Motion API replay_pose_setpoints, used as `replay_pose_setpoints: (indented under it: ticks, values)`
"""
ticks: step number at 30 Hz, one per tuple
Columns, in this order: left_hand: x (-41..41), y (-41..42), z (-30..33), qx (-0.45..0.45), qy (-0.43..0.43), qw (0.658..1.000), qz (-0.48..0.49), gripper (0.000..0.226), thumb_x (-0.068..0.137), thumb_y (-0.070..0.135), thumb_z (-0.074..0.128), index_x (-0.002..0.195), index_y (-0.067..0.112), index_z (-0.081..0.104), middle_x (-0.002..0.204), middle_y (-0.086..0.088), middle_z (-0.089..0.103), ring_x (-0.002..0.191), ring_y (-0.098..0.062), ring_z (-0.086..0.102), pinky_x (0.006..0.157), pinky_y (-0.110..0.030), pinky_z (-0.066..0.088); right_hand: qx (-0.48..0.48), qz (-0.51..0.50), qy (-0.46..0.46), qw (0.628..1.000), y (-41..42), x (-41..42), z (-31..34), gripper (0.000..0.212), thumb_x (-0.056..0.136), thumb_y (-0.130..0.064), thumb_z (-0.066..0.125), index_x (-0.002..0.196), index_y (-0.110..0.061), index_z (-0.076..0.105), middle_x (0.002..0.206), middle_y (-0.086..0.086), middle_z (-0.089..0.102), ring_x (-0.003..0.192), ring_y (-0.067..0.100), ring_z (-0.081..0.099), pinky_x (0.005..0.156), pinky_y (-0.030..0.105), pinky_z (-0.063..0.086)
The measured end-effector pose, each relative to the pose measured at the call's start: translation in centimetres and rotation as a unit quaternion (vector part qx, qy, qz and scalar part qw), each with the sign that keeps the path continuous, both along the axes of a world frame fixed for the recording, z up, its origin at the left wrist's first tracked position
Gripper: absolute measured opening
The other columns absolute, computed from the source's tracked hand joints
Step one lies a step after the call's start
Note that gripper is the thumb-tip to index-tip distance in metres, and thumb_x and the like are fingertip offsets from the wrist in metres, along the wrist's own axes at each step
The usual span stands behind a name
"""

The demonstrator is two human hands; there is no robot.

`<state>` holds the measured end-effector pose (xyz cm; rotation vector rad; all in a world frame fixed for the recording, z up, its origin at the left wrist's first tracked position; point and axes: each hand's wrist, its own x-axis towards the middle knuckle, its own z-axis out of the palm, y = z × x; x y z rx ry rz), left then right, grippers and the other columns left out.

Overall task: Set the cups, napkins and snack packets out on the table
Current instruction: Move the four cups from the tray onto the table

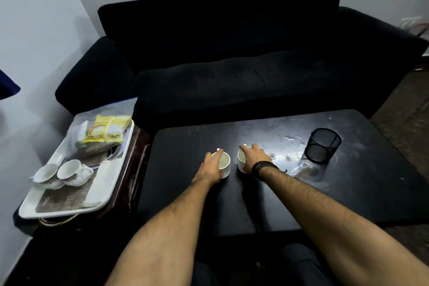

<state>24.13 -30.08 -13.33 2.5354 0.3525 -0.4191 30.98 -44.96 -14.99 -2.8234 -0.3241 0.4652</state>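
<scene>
Two white cups stand side by side near the middle of the dark tabletop [348, 193], a little toward its left edge, with a narrow gap between them. The left hand [212, 167] is wrapped around the left cup [224, 163], fingers curled over its left wall and rim, so the hand is clamped on it. The right hand [254, 158] lies over the right cup [241, 160], fingers spread across its rim and far side, gripping it from above; a dark band [263, 167] circles that wrist. Both cups rest on the tabletop, upright. Toward the far right corner of the tabletop stands a black mesh holder [322, 146], upright and well apart from the cups, with pale smears on the surface around it. Off the tabletop's left edge, a white tray [106, 183] sits on a low dark stand [137, 158]. On the tray's near part two more white patterned cups [63, 173] lean against each other, tilted. At the tray's far end a clear plastic bag [102, 127] holds yellow snack packets [109, 129]. Whether napkins lie in the bag I cannot tell. A dark sofa [232, 53] runs behind the tabletop's far edge.
</scene>
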Motion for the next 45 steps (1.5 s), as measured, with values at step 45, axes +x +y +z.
replay_pose_setpoints:
  ticks: [45]
  values:
    - [-18.3, 32.4, 7.4, 0.181, -0.081, 0.936, 0.29, 0.067, 0.084, 0.026, 0.062, 0.145, 0.022, 0.034, 0.142, -0.017, 0.037, 0.131, -0.038, 0.046, 0.098, -0.048, 0.044, 0.129, 0.295, -0.085, 0.943, 35.2, -14.3, 8.7, 0.065, 0.077, -0.03, 0.068, 0.134, -0.013, 0.041, 0.136, 0.015, 0.043, 0.121, 0.036, 0.05, 0.092, 0.042, 0.047]
